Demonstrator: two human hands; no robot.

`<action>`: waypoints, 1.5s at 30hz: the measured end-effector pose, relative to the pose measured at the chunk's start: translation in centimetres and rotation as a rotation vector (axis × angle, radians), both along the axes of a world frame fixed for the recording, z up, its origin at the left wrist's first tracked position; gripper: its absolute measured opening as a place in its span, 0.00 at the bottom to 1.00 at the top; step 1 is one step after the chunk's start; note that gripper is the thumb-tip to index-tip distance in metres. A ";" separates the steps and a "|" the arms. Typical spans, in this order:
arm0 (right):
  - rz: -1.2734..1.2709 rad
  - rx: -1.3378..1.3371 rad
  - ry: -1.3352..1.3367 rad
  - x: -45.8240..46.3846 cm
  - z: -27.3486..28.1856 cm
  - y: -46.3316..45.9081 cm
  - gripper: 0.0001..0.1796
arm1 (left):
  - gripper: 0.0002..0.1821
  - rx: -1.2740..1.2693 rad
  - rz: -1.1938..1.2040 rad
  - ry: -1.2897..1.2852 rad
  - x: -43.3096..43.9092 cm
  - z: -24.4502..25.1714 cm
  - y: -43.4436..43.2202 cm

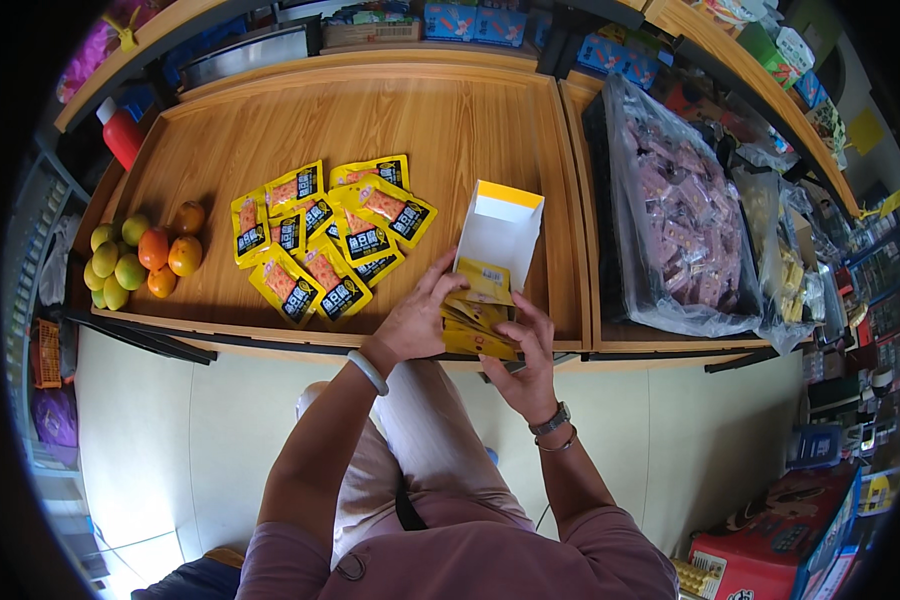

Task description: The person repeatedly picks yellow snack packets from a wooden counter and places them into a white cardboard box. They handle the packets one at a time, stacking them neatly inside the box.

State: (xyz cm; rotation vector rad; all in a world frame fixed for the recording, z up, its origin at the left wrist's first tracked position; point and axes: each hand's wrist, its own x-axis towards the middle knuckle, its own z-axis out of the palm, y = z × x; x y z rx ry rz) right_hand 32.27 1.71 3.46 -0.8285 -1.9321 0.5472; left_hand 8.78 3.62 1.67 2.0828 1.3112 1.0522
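Note:
My left hand (pixel 420 311) and my right hand (pixel 526 349) are at either side of a stack of yellow snack packets (pixel 482 319) at the near end of an open cardboard box (pixel 504 232). The box is white inside with a yellow-orange flap at its far end. My left hand's fingers press on the stack's left edge. The right fingers are spread, with the thumb and a fingertip at the packets' right side; how firmly they hold is unclear. Left of the box, several yellow-and-black snack packets (pixel 332 279) lie in a loose, overlapping pile on the wooden display table (pixel 450 127).
Green-yellow fruits (pixel 130 271) and orange fruits (pixel 185 256) sit at the table's left end. A black crate (pixel 613 217) lined with clear plastic holds many wrapped pinkish snacks (pixel 686 217) at right. A red bottle (pixel 122 137) stands back left. A raised rim edges the table.

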 end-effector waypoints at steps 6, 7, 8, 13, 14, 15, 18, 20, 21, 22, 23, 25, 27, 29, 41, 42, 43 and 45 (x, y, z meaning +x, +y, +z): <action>0.020 -0.042 0.033 -0.2 -0.3 0.1 0.32 | 0.40 0.037 -0.001 0.062 0.0 0.0 0.1; 0.016 -0.030 0.019 -0.2 -0.4 0.1 0.34 | 0.39 0.026 0.004 0.081 0.0 0.0 0.2; 0.018 -0.026 0.012 -0.2 -0.3 0.1 0.36 | 0.39 0.035 0.004 0.073 0.0 0.0 0.2; -0.016 -0.056 -0.058 -0.4 0.3 0.7 0.47 | 0.38 0.070 0.029 0.043 0.2 0.9 -0.2; -0.025 -0.045 -0.081 -0.5 0.6 1.1 0.49 | 0.38 0.079 0.029 0.060 0.2 1.1 -0.4; -0.029 -0.042 -0.097 -0.6 0.9 1.4 0.51 | 0.37 0.088 0.028 0.077 0.1 1.4 -0.6; 0.003 0.006 -0.121 -0.8 1.9 2.6 0.51 | 0.35 0.147 0.032 0.114 0.1 1.9 -0.6; 0.026 0.073 -0.205 -0.6 2.7 3.1 0.49 | 0.35 0.190 0.041 0.116 0.2 2.0 -0.6; 0.050 0.098 -0.235 -0.5 3.1 3.5 0.48 | 0.36 0.211 0.048 0.110 0.3 2.0 -0.6; 0.058 0.121 -0.282 -0.4 3.5 3.8 0.46 | 0.36 0.232 0.056 0.102 0.3 1.9 -0.6; 0.076 0.137 -0.318 -0.3 3.8 4.1 0.45 | 0.37 0.237 0.063 0.078 0.4 1.7 -0.6; 0.116 0.140 -0.340 -0.4 4.4 4.6 0.43 | 0.39 0.257 0.076 0.026 0.5 1.4 -0.7; 0.159 0.115 -0.315 -0.6 5.0 5.2 0.43 | 0.40 0.254 0.047 0.026 0.4 1.2 -0.4; 0.207 0.080 -0.319 -0.8 5.4 5.6 0.46 | 0.41 0.266 0.034 0.020 0.2 0.9 -0.2; 0.268 -0.254 -0.268 0.5 4.8 6.6 0.56 | 0.47 0.371 0.050 0.093 0.2 0.9 -0.4; 0.251 -0.329 -0.219 0.4 4.2 6.6 0.56 | 0.48 0.374 0.062 0.071 0.3 1.0 -0.4; 0.229 -0.307 -0.193 0.2 3.7 6.5 0.55 | 0.48 0.384 0.067 0.049 0.4 1.0 -0.5; 0.191 -0.307 -0.127 -0.3 2.8 6.4 0.55 | 0.50 0.405 0.103 0.056 0.4 1.1 -0.6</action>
